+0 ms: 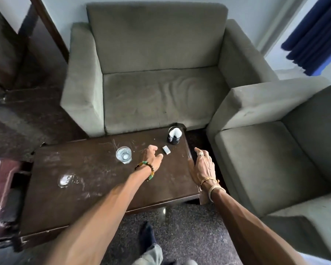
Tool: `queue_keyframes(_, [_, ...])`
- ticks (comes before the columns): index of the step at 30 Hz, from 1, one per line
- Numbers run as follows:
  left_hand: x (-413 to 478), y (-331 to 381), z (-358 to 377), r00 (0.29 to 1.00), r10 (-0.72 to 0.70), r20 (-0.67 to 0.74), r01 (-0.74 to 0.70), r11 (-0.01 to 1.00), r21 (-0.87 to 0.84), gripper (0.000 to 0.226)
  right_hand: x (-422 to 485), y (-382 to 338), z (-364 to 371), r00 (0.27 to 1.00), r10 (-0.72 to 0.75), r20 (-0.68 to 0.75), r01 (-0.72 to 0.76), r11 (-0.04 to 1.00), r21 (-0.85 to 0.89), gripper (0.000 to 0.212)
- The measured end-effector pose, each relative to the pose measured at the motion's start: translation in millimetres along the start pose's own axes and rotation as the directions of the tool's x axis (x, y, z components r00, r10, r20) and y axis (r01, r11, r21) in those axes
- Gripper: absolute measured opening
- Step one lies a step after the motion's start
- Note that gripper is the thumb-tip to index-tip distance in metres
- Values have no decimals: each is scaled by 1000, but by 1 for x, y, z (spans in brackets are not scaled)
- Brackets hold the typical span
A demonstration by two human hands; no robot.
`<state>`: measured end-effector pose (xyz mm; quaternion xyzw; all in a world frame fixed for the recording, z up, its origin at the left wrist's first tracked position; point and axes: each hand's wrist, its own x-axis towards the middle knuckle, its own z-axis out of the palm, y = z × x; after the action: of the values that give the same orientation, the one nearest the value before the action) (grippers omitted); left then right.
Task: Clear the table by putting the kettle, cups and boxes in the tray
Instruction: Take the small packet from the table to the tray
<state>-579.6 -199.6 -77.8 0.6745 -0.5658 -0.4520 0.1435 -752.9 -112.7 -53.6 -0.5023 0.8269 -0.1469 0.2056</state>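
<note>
A dark wooden table (96,190) carries a clear glass cup (123,155) near its far middle. A small white box (166,150) lies further right, and a black cup (174,135) with white paper inside stands at the far right corner. My left hand (152,156) hovers over the table between the glass and the white box, fingers loosely curled, holding nothing. My right hand (202,166) is spread with straight fingers over the table's right edge, empty. No kettle or tray is in view.
A grey sofa (157,73) stands behind the table and a grey armchair (266,165) to its right. A wet patch (66,180) marks the table's left part. A maroon object (0,194) lies left of the table. My foot (146,236) is on the speckled floor.
</note>
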Motion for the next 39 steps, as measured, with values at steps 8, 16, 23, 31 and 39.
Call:
queue_keyframes(8, [59, -20, 25, 988, -154, -19, 150, 976, -156, 34, 77, -16, 49, 987, -47, 156, 44, 999, 25, 47])
queue_keyframes(16, [117, -67, 81, 929, -367, -45, 335, 886, -321, 29, 145, 9, 134, 923, -99, 373, 95, 995, 29, 42])
queue_keyframes(23, [173, -99, 137, 887, -462, -23, 416, 818, -397, 25, 199, 33, 189, 903, -11, 430, -14, 998, 55, 23])
queue_keyframes(31, [226, -104, 174, 886, -464, -1, 432, 826, -364, 26, 243, 37, 232, 873, 117, 474, -206, 969, 140, 30])
queue_keyframes(39, [251, -113, 194, 878, -474, 66, 450, 771, -451, 35, 256, 42, 257, 855, 195, 480, -322, 926, 197, 24])
